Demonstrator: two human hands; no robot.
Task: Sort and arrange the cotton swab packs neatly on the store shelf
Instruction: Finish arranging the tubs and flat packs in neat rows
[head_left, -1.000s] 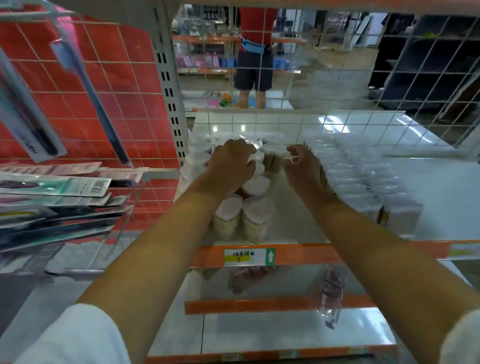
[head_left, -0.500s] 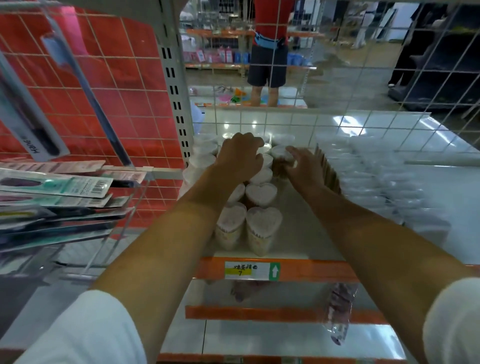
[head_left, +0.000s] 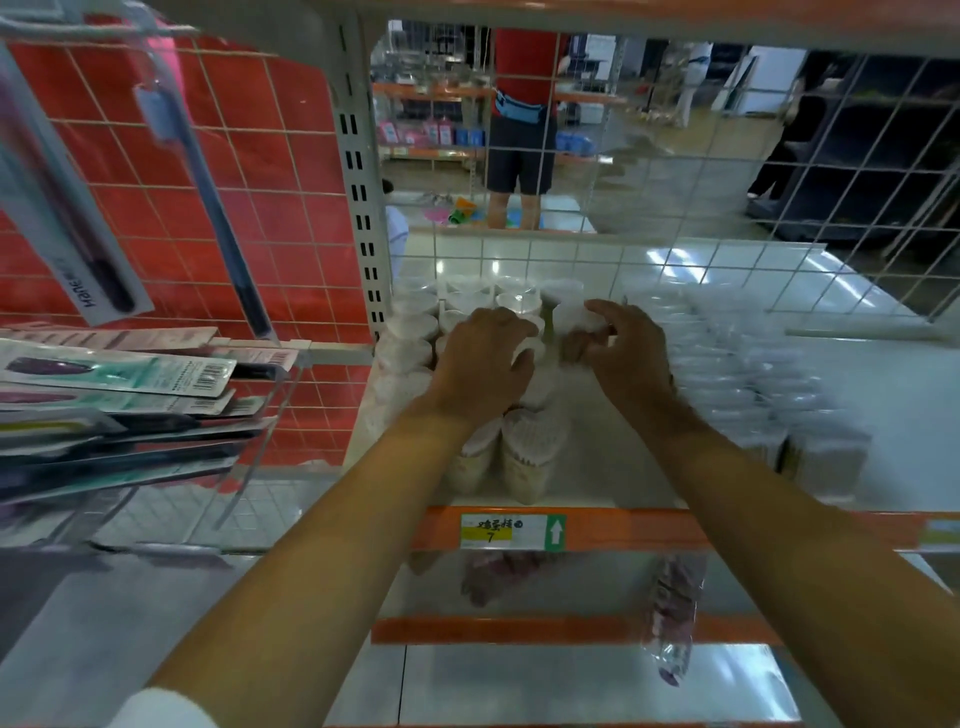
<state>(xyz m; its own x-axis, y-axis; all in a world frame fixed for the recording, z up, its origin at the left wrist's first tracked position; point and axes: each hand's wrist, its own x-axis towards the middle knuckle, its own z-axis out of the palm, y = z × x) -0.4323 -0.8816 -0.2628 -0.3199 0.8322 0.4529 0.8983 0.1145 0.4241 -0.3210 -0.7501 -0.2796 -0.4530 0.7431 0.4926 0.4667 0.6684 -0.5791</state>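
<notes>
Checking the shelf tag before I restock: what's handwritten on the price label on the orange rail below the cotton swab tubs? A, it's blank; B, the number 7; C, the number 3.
B: the price label on the orange rail shows a handwritten 7 beside a green arrow.

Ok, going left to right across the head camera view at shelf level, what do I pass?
Flat carded packs on the wire rack → perforated shelf upright → left hand on the round cotton swab tubs → right hand holding one tub → clear-wrapped swab packs.
</notes>
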